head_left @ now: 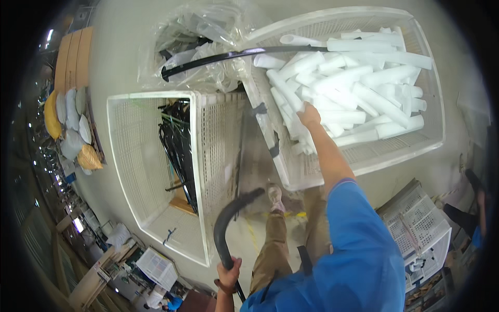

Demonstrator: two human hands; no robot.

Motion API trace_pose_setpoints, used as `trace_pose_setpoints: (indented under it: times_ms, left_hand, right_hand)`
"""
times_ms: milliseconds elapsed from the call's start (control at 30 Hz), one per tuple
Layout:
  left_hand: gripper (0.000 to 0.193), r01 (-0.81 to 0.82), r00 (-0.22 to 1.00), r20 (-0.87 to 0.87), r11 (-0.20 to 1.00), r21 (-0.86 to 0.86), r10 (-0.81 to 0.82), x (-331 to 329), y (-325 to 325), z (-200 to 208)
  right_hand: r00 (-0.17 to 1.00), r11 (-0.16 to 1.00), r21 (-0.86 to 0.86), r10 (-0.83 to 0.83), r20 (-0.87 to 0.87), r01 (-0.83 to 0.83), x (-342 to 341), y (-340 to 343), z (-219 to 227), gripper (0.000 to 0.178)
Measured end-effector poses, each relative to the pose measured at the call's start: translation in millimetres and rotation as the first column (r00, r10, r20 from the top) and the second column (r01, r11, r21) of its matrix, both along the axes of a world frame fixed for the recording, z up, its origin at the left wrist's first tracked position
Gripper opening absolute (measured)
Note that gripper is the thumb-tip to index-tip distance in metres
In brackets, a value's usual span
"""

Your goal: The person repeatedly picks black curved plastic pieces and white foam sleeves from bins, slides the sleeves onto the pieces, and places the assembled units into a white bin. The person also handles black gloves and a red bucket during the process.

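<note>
Left hand (pixel 228 273) wrapped round a curved black bar (pixel 221 231), right hand (pixel 310 115) pinching a white tube (pixel 284 89) that's kinda slanting away left.

The tubes (pixel 371 93) are looking like matt foam, smooth along their sides. The bin (pixel 312 25) is showing dull, pierced plastic, and so is the crate (pixel 221 151). The bag (pixel 223 28) is shining as crinkled clear film. The bar (pixel 213 60) is gleaming, smooth and glossy; the curved piece (pixel 222 229) is appearing matt. The shirt (pixel 358 223) is showing unglossy cloth.
</note>
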State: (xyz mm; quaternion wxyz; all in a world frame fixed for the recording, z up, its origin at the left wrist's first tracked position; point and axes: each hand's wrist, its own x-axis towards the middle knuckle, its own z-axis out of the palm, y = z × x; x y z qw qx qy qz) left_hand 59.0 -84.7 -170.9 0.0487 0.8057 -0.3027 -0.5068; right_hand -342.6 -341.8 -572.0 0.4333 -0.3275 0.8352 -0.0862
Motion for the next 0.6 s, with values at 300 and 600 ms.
trace_pose_setpoints:
  times_ms: [300,600]
  left_hand:
    - [0.013,-0.064,0.92,-0.39,0.997,-0.032,0.046,-39.4,-108.6,69.9]
    - [0.016,0.15,0.799,-0.567,0.98,-0.133,-0.199,-66.1,-157.6,132.0]
  right_hand:
    - [0.554,0.932,-0.145,-0.067,0.83,0.331,-68.9,195.2,247.7,0.082]
    - [0.919,0.596,-0.713,-0.345,0.19,0.371,-93.1,170.4,345.9,0.039]
